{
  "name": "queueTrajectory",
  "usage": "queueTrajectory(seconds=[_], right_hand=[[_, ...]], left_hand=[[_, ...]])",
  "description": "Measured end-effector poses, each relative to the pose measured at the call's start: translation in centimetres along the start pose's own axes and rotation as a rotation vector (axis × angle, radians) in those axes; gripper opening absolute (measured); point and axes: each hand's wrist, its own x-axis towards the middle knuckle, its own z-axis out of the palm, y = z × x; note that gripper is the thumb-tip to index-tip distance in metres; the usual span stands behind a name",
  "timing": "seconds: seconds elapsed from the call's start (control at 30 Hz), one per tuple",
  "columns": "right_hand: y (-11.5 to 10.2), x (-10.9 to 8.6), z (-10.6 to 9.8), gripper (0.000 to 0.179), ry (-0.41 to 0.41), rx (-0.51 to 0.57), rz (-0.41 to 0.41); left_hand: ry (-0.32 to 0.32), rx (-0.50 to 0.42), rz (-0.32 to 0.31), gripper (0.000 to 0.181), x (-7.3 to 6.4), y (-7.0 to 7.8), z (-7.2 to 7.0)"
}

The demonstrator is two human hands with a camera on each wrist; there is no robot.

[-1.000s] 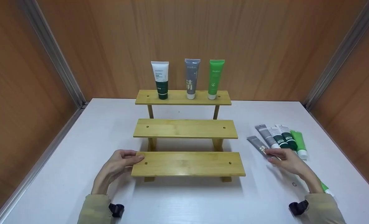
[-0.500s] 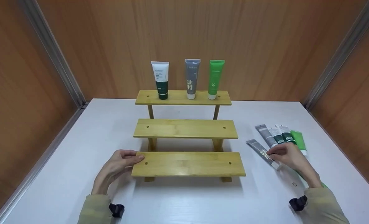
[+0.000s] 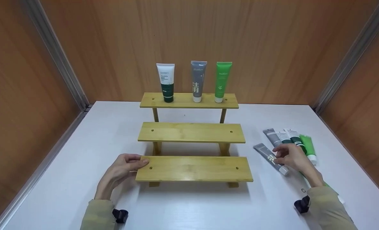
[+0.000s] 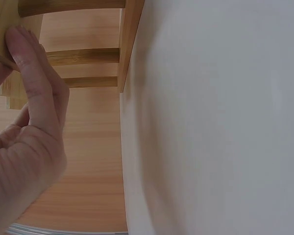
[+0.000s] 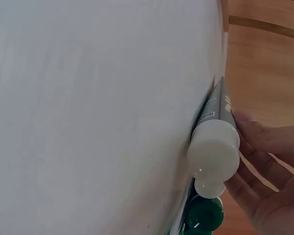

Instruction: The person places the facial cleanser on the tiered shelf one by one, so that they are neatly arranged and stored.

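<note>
My left hand [image 3: 120,171] pinches the left end of the lowest board [image 3: 194,169] of a three-step bamboo display stand, thumb on top. In the left wrist view those fingers [image 4: 36,88] bend around the board's edge. My right hand [image 3: 295,158] holds a grey squeeze tube [image 3: 264,152] with gold lettering, lying on the white table at the right. In the right wrist view its white cap [image 5: 213,149] faces the camera, with the thumb [image 5: 264,134] on one side of the tube and the other fingers partly hidden behind the cap.
On the top board [image 3: 189,104] stand a white-and-dark-green tube [image 3: 166,80], a grey tube [image 3: 198,80] and a green tube [image 3: 223,78]. Beyond my right hand lie another grey tube [image 3: 271,136], white-and-green tubes [image 3: 292,134] and a green tube [image 3: 308,145]. Wood panels enclose the table.
The grey tube at my right hand has shifted slightly toward me and turned a little, its cap now showing. My right hand has risen slightly in view; the left hand stays put.
</note>
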Motion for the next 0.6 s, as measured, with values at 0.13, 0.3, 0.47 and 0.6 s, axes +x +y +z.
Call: queueTrajectory(seconds=[0.13, 0.3, 0.47, 0.6], right_hand=[[-0.03, 0.19, 0.06, 0.042, -0.055, -0.033, 0.057], [0.03, 0.24, 0.00, 0.053, -0.128, -0.029, 0.116], [0.19, 0.22, 0.10, 0.056, -0.161, -0.030, 0.140], [0.15, 0.18, 0.10, 0.055, -0.163, -0.030, 0.144]], left_hand=[[-0.010, -0.022, 0.002, 0.037, -0.02, -0.01, -0.06], [-0.021, -0.030, 0.004, 0.036, 0.03, -0.12, -0.09], [-0.015, -0.014, 0.000, 0.042, 0.09, -0.18, -0.07], [-0.001, -0.009, -0.007, 0.045, 0.16, -0.15, -0.02]])
